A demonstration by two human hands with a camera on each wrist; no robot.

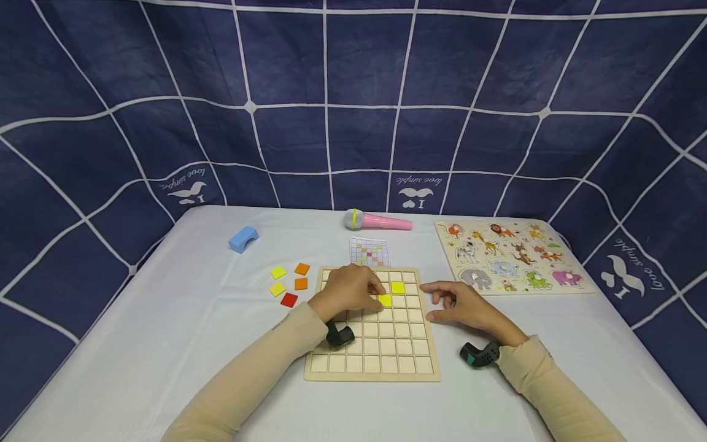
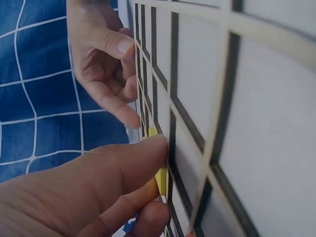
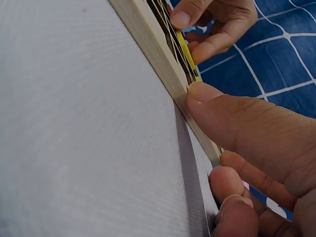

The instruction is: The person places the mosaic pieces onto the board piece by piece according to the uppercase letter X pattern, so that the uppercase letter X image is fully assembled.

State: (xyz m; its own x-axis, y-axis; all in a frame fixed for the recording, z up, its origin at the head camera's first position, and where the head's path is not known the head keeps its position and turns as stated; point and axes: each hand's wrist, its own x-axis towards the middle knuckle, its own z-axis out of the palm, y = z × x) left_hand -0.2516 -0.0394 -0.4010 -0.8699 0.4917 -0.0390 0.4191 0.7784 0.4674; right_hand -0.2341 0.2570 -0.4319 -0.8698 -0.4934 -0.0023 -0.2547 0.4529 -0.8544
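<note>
A wooden grid board [image 1: 371, 364] lies on the white table. Over its upper part, my left hand [image 1: 349, 288] pinches a yellow square tile [image 1: 385, 301] between thumb and fingers, right at the grid cells; the tile's edge [image 2: 161, 180] shows in the left wrist view. Another yellow tile [image 1: 397, 288] sits in a cell just up and right of it. Beside the board's right edge, my right hand [image 1: 464, 305] has its thumb and index finger extended to the edge, the other fingers bent. In the right wrist view its thumb [image 3: 222, 111] rests at the wooden rim [image 3: 160, 69].
Left of the board lie loose tiles: two yellow [image 1: 277, 288], two orange [image 1: 301, 269] and one red [image 1: 289, 299]. A blue arch block [image 1: 243, 239] is farther left. Behind are a coloured pattern card [image 1: 370, 250], a pink microphone [image 1: 381, 221] and an animal puzzle board [image 1: 510, 255].
</note>
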